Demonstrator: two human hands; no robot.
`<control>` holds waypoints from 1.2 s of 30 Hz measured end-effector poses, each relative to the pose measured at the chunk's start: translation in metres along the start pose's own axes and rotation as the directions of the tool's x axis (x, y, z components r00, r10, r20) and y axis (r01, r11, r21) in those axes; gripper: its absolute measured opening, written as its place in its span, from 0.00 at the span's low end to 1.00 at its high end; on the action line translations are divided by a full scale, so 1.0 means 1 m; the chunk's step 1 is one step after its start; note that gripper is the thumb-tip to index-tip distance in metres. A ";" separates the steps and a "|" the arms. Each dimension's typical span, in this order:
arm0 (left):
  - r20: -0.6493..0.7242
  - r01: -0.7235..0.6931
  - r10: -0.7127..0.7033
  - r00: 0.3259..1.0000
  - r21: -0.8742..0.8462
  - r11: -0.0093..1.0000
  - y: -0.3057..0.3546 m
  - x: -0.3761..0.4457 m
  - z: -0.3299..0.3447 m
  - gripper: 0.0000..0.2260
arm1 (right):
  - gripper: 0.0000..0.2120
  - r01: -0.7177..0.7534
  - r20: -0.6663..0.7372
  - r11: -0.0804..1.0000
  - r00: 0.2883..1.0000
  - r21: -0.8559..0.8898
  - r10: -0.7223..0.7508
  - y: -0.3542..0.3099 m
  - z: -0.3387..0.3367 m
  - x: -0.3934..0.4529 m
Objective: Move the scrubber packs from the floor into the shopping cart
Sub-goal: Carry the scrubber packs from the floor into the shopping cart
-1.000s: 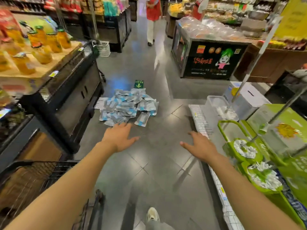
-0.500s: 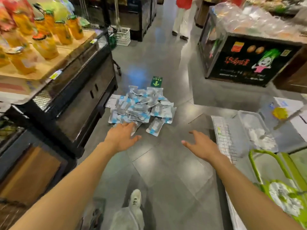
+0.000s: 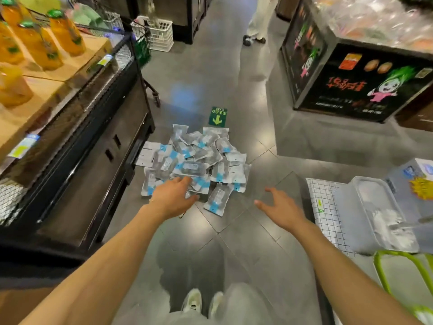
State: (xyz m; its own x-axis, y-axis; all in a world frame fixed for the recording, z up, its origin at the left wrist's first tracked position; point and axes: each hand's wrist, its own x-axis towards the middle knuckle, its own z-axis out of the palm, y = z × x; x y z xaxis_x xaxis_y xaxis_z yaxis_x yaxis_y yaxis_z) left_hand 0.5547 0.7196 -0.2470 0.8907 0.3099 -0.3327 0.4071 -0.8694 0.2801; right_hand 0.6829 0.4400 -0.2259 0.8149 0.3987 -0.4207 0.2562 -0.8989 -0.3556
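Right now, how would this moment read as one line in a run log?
stage: reaching | left hand: open, over near edge of scrubber packs | right hand: open, holding nothing | packs: piled on floor | cart: out of view

You see the scrubber packs clear and greyish with light-blue bands and white labels; the floor is glossy grey tile; the floor sign is dark green with a lighter green arrow; the bottles are orange with green caps; the display stand is black with a green-haired pink cartoon figure.
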 end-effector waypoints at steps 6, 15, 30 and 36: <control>0.100 0.067 -0.060 0.993 -0.066 0.996 -0.005 0.129 0.008 0.26 | 0.33 -0.079 0.082 0.997 0.994 0.021 0.077 0.011 -0.006 0.131; 0.188 0.288 -0.243 0.952 -0.271 0.918 -0.063 0.323 0.076 0.22 | 0.30 -0.070 0.190 0.997 0.980 0.041 0.061 0.023 0.037 0.385; 0.303 0.566 -0.512 0.804 -0.654 0.502 -0.240 0.550 0.334 0.16 | 0.34 0.209 0.366 0.973 0.916 -0.096 -0.161 -0.013 0.315 0.687; 0.468 0.660 -0.655 0.594 -0.748 0.064 -0.263 0.583 0.439 0.20 | 0.32 0.285 0.314 0.952 0.919 -0.110 -0.239 -0.038 0.405 0.765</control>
State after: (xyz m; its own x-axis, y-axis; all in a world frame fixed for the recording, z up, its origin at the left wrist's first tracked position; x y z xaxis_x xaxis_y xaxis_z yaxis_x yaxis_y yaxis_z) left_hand 0.8778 0.9597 -0.9098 0.1673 0.5732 -0.8022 0.7656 0.4372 0.4720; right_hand 1.0856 0.8523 -0.8725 0.5248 0.6381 -0.5634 0.5330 -0.7624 -0.3670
